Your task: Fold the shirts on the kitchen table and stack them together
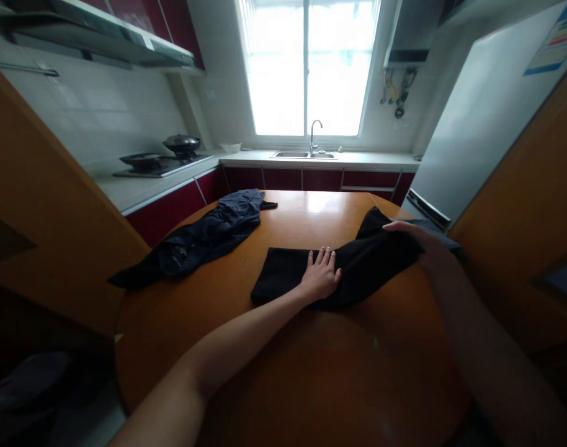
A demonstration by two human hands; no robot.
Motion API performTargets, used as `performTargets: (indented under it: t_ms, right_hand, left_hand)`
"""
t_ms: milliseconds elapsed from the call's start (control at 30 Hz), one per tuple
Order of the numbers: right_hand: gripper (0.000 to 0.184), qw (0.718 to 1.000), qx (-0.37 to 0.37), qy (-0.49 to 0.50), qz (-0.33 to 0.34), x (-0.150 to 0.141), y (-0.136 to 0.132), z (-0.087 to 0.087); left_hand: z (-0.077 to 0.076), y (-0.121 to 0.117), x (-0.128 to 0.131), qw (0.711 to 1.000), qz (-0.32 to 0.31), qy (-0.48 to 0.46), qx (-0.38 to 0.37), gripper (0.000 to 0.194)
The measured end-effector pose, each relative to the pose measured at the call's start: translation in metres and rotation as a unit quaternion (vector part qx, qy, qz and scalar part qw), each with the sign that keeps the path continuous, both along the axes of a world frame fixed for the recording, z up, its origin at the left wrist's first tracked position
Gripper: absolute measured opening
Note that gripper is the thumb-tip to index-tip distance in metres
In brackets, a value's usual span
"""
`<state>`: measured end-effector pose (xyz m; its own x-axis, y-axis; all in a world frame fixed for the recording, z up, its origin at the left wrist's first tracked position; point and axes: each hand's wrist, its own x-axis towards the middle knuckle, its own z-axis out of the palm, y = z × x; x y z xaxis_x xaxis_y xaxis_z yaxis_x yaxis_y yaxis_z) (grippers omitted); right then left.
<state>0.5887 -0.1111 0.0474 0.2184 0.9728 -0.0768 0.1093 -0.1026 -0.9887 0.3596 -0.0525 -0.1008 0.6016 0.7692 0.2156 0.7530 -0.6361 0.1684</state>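
Observation:
A black garment lies across the middle of a round orange-brown table, partly folded into a flat rectangle on its left side. My left hand rests flat on it, fingers stretched out and close together, pressing the cloth down. My right hand lies over the garment's far right part near the table's edge, fingers curved over the cloth; its grip is partly hidden. A dark blue garment lies crumpled on the table's left side, apart from both hands.
Behind the table runs a white counter with red cabinet fronts, a sink and tap under a bright window, and a stove with pans at left. A white fridge stands at right. Orange panels flank both sides.

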Motion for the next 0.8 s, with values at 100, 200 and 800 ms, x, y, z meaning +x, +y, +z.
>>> performTargets:
  t_ms: [100, 200, 800]
  right_hand:
    - [0.009, 0.992, -0.006, 0.085, 0.089, -0.024, 0.008, 0.016]
    - [0.016, 0.988, 0.008, 0.089, 0.124, -0.051, 0.02, 0.027]
    - [0.022, 0.948, 0.003, -0.136, 0.287, -0.254, 0.079, -0.099]
  left_hand:
    - [0.001, 0.004, 0.0, 0.998, -0.008, -0.053, -0.037, 0.062]
    - [0.013, 0.018, -0.008, 0.963, 0.009, -0.213, -0.163, 0.06]
    - [0.03, 0.024, -0.153, 0.735, 0.132, -0.544, -0.383, 0.069]
